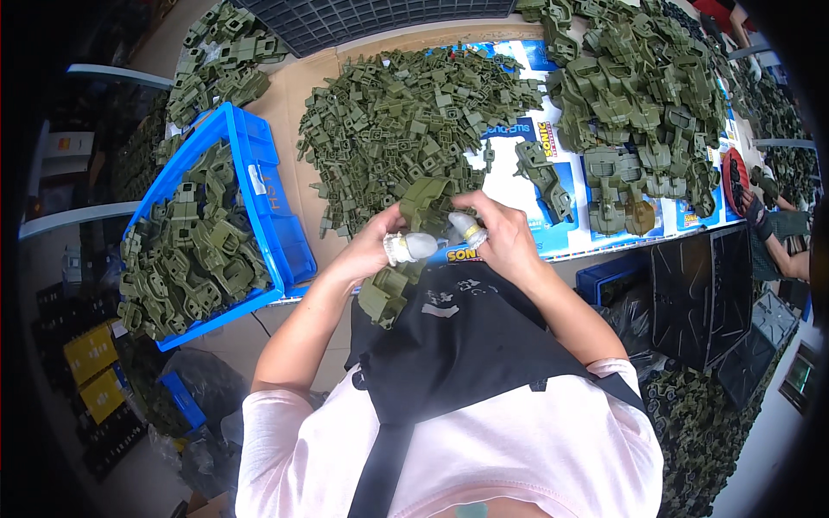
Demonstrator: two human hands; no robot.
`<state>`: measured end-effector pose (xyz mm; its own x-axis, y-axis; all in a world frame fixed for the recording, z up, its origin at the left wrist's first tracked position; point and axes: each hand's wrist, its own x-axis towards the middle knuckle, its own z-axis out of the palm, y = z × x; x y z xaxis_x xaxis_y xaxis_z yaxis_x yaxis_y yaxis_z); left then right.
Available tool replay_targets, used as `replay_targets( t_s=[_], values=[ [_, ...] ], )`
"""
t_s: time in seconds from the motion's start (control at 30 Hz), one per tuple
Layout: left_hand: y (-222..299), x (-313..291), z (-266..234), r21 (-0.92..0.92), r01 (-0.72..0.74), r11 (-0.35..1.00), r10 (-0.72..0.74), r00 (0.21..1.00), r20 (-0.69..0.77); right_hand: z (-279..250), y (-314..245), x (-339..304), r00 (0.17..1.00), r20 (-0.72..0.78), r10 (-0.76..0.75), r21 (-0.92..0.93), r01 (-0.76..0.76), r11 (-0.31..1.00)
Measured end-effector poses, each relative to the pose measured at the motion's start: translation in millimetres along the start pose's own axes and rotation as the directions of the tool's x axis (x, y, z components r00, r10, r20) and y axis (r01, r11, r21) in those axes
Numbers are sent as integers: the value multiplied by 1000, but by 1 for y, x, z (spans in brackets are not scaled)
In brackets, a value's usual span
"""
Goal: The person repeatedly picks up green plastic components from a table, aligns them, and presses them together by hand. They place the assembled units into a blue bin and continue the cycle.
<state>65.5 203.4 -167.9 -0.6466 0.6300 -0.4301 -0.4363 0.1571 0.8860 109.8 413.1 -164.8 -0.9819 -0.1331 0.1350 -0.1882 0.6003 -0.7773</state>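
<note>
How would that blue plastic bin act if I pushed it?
The blue plastic bin probably feels heavy, since many olive-green plastic parts fill it. Its solid-looking walls suggest stiffness. Those jumbled parts might shift or rattle.

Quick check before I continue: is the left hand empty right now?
No, the left hand is holding a green plastic part.

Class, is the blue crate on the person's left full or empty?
Full, or nearly so: green parts lie heaped across the blue crate.
</note>
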Motion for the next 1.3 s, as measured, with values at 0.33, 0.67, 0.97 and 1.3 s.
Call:
replay_targets(
  t_s=[0.33,0.67,0.97,1.3],
  values=[
    [-1,-4,2,56,4,998,-5,1000,30,-6,7,2,962,240,-132,-53,148,988],
    [10,-13,7,296,-124,947,124,992,20,8,22,2,966,193,-169,206,129,970],
    [-29,-8,-30,-606,-93,790,-219,880,-421,64,152,3,874,-137,466,-61,-477,877],
    [-46,-12,-2,-776,-9,631,-210,961,-182,89,172,19,867,-177,466,-84,-486,870]
  ],
)
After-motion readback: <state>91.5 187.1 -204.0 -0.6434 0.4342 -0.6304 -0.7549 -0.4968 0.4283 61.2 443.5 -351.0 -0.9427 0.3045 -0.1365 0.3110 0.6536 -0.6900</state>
